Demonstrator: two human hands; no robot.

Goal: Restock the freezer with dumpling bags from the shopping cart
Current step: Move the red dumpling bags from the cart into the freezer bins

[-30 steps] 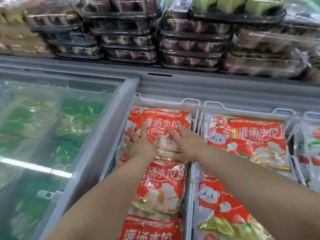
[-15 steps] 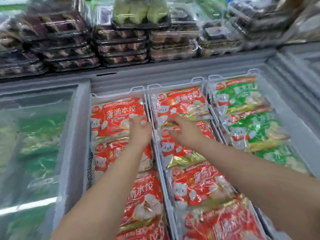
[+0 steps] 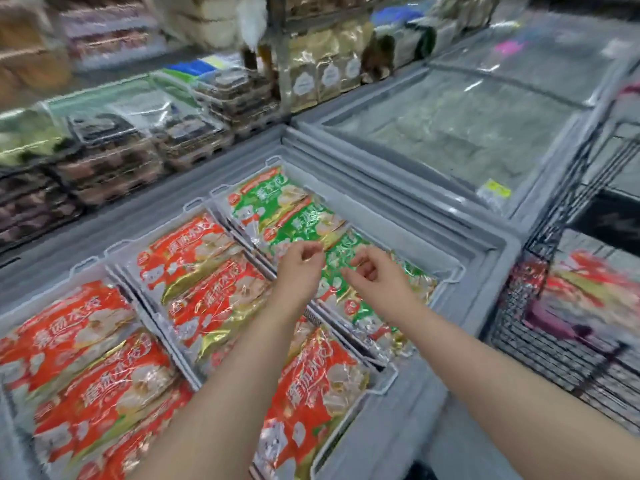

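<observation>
The open chest freezer point(image 3: 485, 258) holds white baskets of dumpling bags. Red bags point(image 3: 194, 258) fill the left and middle baskets, green bags point(image 3: 301, 223) the right one. My left hand point(image 3: 299, 268) hovers above the gap between the red and green rows, fingers loosely curled, holding nothing. My right hand point(image 3: 375, 277) floats over the green bags, fingers half curled and empty. The black wire shopping cart point(image 3: 554, 341) stands at the right with red dumpling bags point(image 3: 595, 285) inside, blurred.
A second freezer with a shut glass lid point(image 3: 467, 133) sits at the back right. Stacked trays of packaged food point(image 3: 114, 161) line the shelf behind the freezer. A white basket handle point(image 3: 382, 382) juts out near my right forearm.
The view has swung right, bringing the cart into sight. Both hands have lifted off the red bags and moved right over the green bags, empty.
</observation>
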